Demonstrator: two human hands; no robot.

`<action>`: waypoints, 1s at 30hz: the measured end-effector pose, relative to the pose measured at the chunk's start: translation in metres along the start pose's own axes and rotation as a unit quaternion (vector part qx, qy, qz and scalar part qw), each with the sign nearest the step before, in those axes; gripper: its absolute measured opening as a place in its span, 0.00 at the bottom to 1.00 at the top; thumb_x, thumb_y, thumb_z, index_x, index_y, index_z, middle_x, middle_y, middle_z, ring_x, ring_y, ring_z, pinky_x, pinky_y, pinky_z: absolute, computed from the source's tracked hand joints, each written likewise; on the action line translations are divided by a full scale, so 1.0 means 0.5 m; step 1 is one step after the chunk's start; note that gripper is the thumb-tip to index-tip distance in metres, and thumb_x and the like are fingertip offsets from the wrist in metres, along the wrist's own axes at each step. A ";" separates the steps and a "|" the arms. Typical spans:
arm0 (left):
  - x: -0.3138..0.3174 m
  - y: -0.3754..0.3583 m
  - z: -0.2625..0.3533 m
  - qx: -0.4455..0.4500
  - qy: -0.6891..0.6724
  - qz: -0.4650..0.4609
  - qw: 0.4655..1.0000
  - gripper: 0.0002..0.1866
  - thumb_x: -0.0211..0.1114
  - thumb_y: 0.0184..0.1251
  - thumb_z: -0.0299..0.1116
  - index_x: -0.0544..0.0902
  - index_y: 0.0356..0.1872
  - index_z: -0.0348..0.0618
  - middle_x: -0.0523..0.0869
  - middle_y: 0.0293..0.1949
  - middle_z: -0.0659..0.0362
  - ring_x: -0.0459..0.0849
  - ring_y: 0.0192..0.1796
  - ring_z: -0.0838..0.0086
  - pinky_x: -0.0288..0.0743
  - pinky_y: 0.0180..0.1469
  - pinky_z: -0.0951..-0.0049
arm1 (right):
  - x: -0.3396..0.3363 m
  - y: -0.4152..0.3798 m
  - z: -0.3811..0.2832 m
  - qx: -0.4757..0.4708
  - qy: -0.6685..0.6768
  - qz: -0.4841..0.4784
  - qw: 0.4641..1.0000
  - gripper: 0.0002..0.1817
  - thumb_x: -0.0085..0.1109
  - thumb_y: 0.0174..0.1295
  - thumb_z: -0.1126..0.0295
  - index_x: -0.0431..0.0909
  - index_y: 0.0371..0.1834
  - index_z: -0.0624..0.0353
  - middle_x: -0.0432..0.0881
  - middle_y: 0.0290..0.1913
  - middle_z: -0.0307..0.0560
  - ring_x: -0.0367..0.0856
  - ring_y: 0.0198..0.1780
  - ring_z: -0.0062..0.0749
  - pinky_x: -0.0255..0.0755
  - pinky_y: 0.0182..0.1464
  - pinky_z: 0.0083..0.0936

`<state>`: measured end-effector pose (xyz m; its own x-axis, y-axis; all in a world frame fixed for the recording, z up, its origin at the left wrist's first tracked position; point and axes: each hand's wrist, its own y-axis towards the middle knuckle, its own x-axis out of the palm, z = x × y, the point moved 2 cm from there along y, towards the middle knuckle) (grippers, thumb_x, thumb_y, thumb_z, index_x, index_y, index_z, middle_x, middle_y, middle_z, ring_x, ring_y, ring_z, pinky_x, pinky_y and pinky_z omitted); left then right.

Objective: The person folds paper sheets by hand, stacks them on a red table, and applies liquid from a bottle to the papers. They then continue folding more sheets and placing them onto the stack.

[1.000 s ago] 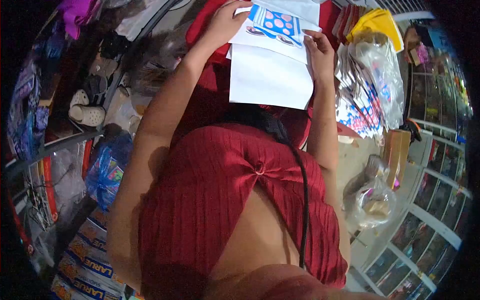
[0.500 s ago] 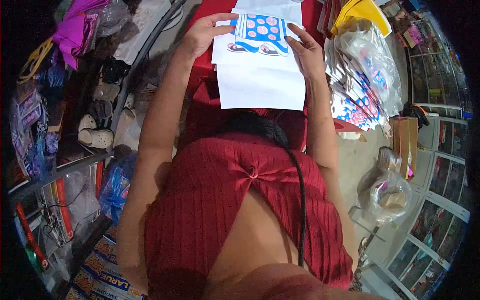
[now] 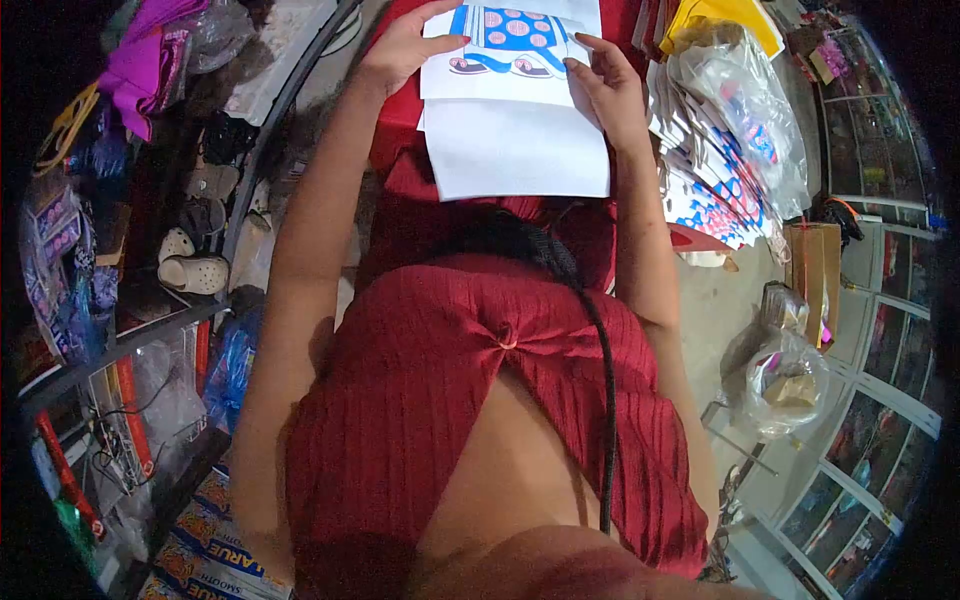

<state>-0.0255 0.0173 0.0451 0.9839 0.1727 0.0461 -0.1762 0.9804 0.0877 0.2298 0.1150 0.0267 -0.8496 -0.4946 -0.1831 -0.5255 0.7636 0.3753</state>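
Observation:
A white printed paper sheet [image 3: 500, 85] lies at the top of the view, over the red table. It carries a blue panel with pink dots and shoe-like shapes below. My left hand [image 3: 405, 55] grips its left edge between thumb and fingers. On the opposite edge, my right hand [image 3: 612, 92] pinches the sheet with thumb and forefinger. A plain white paper section [image 3: 520, 150] reaches from beneath the print toward my body.
To the right stands a stack of printed white paper pieces [image 3: 705, 170], partly under clear plastic [image 3: 745, 90]. A yellow bag [image 3: 735, 25] is behind it. Shelves with clogs [image 3: 195, 272] line the left; a cardboard box [image 3: 815, 275] and glass cabinets [image 3: 860, 440] stand at right.
Both hands and the printed sheet have shifted slightly up in the view, away from my body. The grip on both edges stays the same.

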 end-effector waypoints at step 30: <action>0.058 -0.022 -0.004 0.168 0.277 0.095 0.941 0.25 0.69 0.59 0.21 0.79 0.60 0.37 0.80 0.60 0.48 0.77 0.64 0.63 0.70 0.65 0.69 | 0.009 -0.177 -0.105 -0.031 -0.392 -0.043 0.918 0.48 0.71 0.56 0.54 0.54 0.79 0.42 0.82 0.56 0.50 0.76 0.61 0.45 0.57 0.68 0.49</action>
<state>0.0052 0.0115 0.0434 0.7822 0.4557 -0.4248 -0.2585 0.8578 0.4442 0.2748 0.0231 0.0403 -0.5898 -0.0813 -0.8034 -0.6087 0.6985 0.3762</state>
